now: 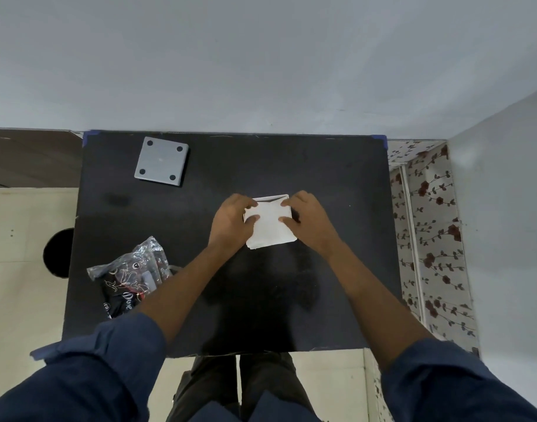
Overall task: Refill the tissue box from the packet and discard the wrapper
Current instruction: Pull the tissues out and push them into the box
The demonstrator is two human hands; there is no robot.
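A white stack of tissues (270,228) sits in the middle of the black table (337,178), partly inside a white tissue box (276,198) whose far rim shows behind it. My left hand (230,222) grips the stack's left side, and my right hand (310,219) grips its right side. The box's grey lid (161,161), with four black feet facing up, lies at the table's far left. The crumpled silver and black wrapper (130,277) lies at the near left, beside my left forearm.
A grey wall rises behind the table and along the right. A floral-patterned surface (428,239) borders the table's right edge. A dark round bin opening (58,252) is on the floor to the left. My legs stand at the near table edge.
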